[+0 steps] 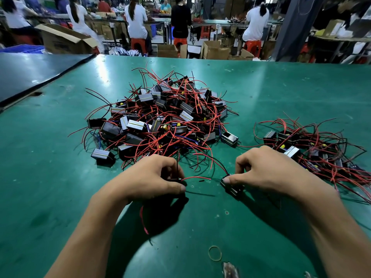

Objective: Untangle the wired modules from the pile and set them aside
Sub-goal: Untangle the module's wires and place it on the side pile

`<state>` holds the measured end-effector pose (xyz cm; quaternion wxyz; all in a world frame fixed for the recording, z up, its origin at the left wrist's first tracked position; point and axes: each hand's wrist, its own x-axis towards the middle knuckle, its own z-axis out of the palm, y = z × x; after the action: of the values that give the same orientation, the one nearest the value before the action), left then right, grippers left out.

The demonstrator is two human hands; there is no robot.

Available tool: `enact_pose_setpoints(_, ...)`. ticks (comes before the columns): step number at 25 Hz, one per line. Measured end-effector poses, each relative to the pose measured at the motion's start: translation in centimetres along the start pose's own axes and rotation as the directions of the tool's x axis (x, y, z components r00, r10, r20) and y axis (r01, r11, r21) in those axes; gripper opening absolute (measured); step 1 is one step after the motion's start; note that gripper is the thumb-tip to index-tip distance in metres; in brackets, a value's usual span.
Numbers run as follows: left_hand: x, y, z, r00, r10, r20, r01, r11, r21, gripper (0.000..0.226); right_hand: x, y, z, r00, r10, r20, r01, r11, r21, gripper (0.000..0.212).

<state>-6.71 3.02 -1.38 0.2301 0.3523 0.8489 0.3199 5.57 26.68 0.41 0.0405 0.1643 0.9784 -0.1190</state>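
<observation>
Wired modules lie in a tangled pile (160, 117) at the middle of the green table (60, 177): black and grey blocks trailing red and black leads. A smaller heap (313, 149) by the right edge is partly cut off. Near the front edge, the left hand (152, 177) curls its fingers round a hidden module (177, 180), barely visible. The right hand (267, 169) pinches a small black module (232, 189) between thumb and fingers, its long axis slanting toward the near right. A red lead (196, 178) juts rightward from the left hand, roughly along the front edge.

The head-worn camera is looking forward and down, close over the left hand (152, 177), right hand (267, 169) and table (60, 177).
</observation>
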Motion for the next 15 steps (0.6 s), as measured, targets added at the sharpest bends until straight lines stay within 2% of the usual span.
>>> enact_pose_setpoints(3, 0.1, 0.2, 0.3, 0.999, 0.028, -0.031, -0.029, 0.999, -0.018, 0.012, -0.3, -0.1, -0.4, 1.0, 0.006, 0.01, -0.006, 1.0, 0.029, 0.043)
enact_pose_setpoints(6, 0.3, 0.3, 0.6, 0.996, 0.043, -0.077, -0.049, 0.996, -0.078, 0.011, -0.6, -0.5, -0.5, 0.999, -0.045, -0.025, 0.048, 0.993, 0.108, 0.037)
enact_pose_setpoints(8, 0.4, 0.3, 0.7, 0.995, 0.036, -0.092, -0.045, 0.994, -0.102, 0.011, -0.7, -1.0, 0.0, 0.986, -0.112, -0.123, 0.137, 0.967, 0.216, 0.027)
enact_pose_setpoints(11, 0.4, 0.4, 0.8, 0.994, 0.04, -0.099, -0.049, 0.994, -0.094, 0.009, -0.4, -1.9, 0.9, 0.925, -0.215, -0.314, 0.312, 0.9, 0.305, 0.016)
enact_pose_setpoints(13, 0.4, 0.5, 1.0, 0.991, 0.05, -0.12, -0.06, 0.994, -0.086, 0.009, -0.1, -2.3, 1.7, 0.918, -0.263, -0.297, 0.355, 0.88, 0.316, 0.022)
enact_pose_setpoints(15, 0.4, 0.5, 1.1, 0.988, 0.058, -0.143, -0.069, 0.995, -0.076, 0.009, 0.3, -2.6, 2.6, 0.92, -0.281, -0.273, 0.363, 0.873, 0.325, 0.019)
